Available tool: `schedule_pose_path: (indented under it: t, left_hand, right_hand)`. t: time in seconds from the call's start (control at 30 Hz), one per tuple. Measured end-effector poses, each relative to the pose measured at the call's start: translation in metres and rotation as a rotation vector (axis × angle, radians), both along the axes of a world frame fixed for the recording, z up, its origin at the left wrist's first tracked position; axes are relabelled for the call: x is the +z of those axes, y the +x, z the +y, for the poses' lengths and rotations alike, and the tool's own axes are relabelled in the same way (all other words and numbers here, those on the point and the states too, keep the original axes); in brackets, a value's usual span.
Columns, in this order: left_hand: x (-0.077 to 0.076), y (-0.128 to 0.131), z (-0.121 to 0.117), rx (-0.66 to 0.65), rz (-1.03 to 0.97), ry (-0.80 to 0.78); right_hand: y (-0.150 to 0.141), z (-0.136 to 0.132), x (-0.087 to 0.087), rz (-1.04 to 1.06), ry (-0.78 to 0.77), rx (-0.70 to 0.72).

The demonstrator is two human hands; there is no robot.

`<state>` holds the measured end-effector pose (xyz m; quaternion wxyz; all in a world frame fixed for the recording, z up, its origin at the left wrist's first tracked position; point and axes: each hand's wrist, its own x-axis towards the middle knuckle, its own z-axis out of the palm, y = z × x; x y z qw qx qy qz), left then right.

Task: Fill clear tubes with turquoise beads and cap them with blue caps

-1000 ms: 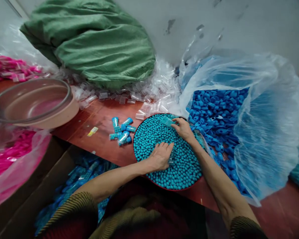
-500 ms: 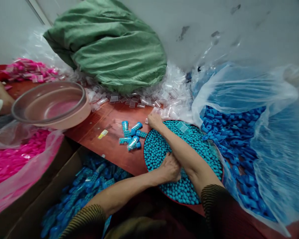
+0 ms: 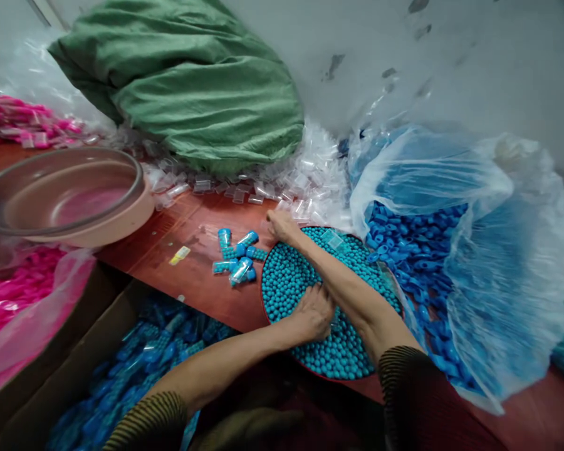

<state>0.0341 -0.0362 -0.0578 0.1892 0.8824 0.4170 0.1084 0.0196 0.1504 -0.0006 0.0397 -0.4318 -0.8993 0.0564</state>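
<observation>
My left hand [image 3: 314,312] is closed low over a round red-rimmed tub filled with small teal balls [image 3: 286,282]. A bit of a clear plastic container [image 3: 334,321] shows at its knuckles; the rest is hidden by the hand. Crossing over the tub, my right arm reaches to its far left rim, where my right hand [image 3: 282,225] is closed beside a heap of empty clear containers [image 3: 305,181]. What its fingers hold, if anything, cannot be made out. One clear container [image 3: 333,240] lies on the balls. Left of the tub, several filled containers with blue caps [image 3: 239,269] lie in a cluster.
On the right, a translucent bag [image 3: 489,282] spills blue plastic caps [image 3: 404,244]. A large green sack [image 3: 192,88] stands at the back. Leftward are a pinkish basin [image 3: 103,232], pink pieces [image 3: 23,119], and a cardboard box [image 3: 70,351] beside filled blue containers [image 3: 136,369].
The view has shifted slightly right, and the co-worker's hand at the left has left the picture. My left hand stays in the balls; my right hand remains near the clear containers.
</observation>
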Motion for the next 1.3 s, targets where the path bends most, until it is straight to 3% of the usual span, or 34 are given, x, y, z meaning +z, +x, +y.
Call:
schedule_pose_path:
  t: [0.17,0.27,0.37,0.5,0.8,0.97,1.1,1.3]
  left_hand:
    - [0.017,-0.002,0.003,0.001,-0.015,-0.013]
    - [0.018,-0.002,0.004,-0.017,-0.009,0.02]
    - [0.018,-0.002,0.003,-0.051,0.019,0.061]
    - [0.023,-0.001,0.005,-0.064,0.059,0.043]
    - [0.041,0.006,0.019,-0.048,0.136,-0.076]
    - [0.041,0.013,0.024,-0.018,0.151,-0.123]
    - [0.042,0.016,0.019,0.066,0.078,-0.086]
    - [0.056,0.001,0.013,0.094,0.048,-0.05]
  right_hand:
    - [0.095,-0.033,0.013,0.316,-0.003,-0.031]
    - [0.156,-0.073,0.003,0.336,-0.048,-0.126]
    - [0.186,-0.117,-0.012,0.401,-0.093,-0.165]
    - [0.184,-0.152,-0.028,0.608,-0.146,-0.271]
    - [0.165,-0.16,-0.038,1.161,-0.261,-0.641]
    - [0.145,-0.169,-0.036,1.194,-0.281,-0.552]
    - [0.153,-0.165,-0.032,1.197,-0.353,-0.485]
    - [0.17,-0.171,-0.022,1.147,-0.174,-0.551]
